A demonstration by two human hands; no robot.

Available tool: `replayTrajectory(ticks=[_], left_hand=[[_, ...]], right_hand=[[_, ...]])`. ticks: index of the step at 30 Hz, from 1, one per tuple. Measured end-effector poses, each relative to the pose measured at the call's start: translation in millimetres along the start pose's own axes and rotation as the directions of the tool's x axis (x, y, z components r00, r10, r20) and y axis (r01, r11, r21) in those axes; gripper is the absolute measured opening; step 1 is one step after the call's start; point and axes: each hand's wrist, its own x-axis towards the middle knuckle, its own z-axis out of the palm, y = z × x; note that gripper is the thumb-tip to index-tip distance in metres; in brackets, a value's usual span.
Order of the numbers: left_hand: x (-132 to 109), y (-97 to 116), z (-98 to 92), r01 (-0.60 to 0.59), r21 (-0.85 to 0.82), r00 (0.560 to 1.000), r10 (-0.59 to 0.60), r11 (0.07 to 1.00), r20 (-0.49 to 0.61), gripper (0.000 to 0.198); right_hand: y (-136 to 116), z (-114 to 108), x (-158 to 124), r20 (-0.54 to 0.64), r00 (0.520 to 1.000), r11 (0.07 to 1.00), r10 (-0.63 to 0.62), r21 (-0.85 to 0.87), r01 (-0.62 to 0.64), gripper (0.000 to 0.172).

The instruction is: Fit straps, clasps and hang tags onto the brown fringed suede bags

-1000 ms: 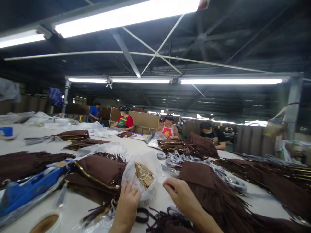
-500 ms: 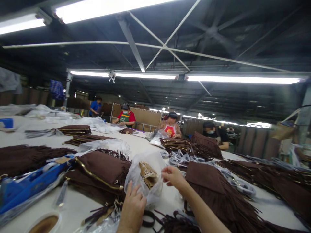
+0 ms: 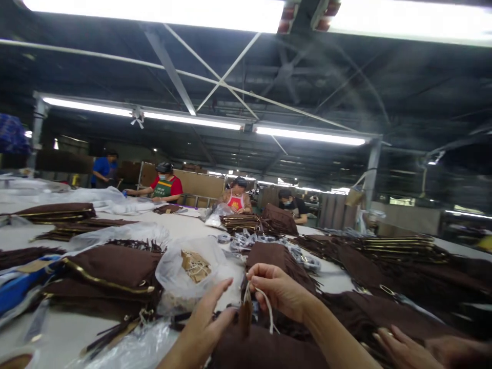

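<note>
My right hand [image 3: 282, 292] pinches a white string [image 3: 270, 310] from which a brown hang tag [image 3: 246, 318] dangles edge-on. Beside it on the left, my left hand [image 3: 205, 323] is open, fingers stretched, holding nothing. Dark brown fabric [image 3: 269, 351], perhaps a bag, lies just below both hands. Just beyond my left hand stands an opened clear plastic bag [image 3: 171, 274] with a bundle of brown tags and white strings [image 3: 195, 265] inside. A brown bag with a gold zipper [image 3: 111, 266] rests to the left.
Another person's hand [image 3: 403, 351] touches brown fabric at the lower right. Gold-zippered brown pieces [image 3: 403, 248] are stacked behind it. A blue tool or holder [image 3: 26, 284] lies at the left, crumpled clear plastic [image 3: 134, 346] in front. Several co-workers, one in a red apron [image 3: 236, 200], are across the table.
My right hand has drawn back from the plastic bag with a tag on its string. My left hand has come off the bag. The view has turned right, bringing another person's hand in.
</note>
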Motion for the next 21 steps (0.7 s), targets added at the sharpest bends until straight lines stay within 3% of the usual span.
replayTrajectory(ticks=[2,4,6,9,12,14,16,18,19,21], left_hand=[[-0.9,25.6,22.0,0.057,-0.291,0.98,0.003,0.955,0.201,0.055],[-4.0,40.8,42.8,0.118,-0.458,0.947,0.04,0.881,0.32,0.05],[-9.9,47.3,60.4,0.179,-0.499,0.938,0.006,0.848,0.346,0.038],[-21.7,49.4,78.6,0.347,-0.531,0.916,-0.158,0.773,0.369,0.027],[-31.3,47.9,88.5,0.53,-0.658,0.847,-0.308,0.535,0.432,0.032],[-34.1,44.1,93.1,0.564,-0.748,0.818,-0.36,0.351,0.448,0.031],[-34.3,37.8,98.2,0.546,-0.805,0.798,-0.437,0.234,0.414,0.021],[-33.3,30.3,104.8,0.524,-0.831,0.761,-0.54,0.186,0.359,0.01],[-33.0,26.4,108.7,0.51,-0.842,0.743,-0.584,0.177,0.327,0.008],[-33.1,18.8,116.7,0.47,-0.867,0.728,-0.629,0.167,0.274,0.012]], right_hand=[[1.4,0.4,-19.7,-0.001,1.0,1.0,0.007,-0.012,-0.007,0.044],[4.3,-0.6,-36.1,-0.016,1.0,0.999,0.01,-0.032,-0.01,0.04],[8.9,-3.9,-49.6,-0.042,0.999,0.998,0.01,-0.067,-0.012,0.035],[18.6,-12.5,-65.9,-0.112,0.994,0.988,-0.016,-0.156,-0.002,0.026],[29.4,-17.2,-81.5,-0.265,0.954,0.959,-0.142,-0.274,0.066,0.014],[36.6,-12.5,-93.4,-0.344,0.899,0.89,-0.271,-0.445,0.098,0.003],[44.6,-0.4,-105.7,-0.312,0.893,0.777,-0.325,-0.626,0.064,0.01],[55.1,15.7,-115.5,-0.226,0.93,0.669,-0.29,-0.743,0.028,0.009],[61.6,23.4,-118.4,-0.193,0.947,0.635,-0.256,-0.772,0.014,0.021],[77.2,34.5,-119.0,-0.156,0.967,0.534,-0.203,-0.845,-0.024,0.07]])
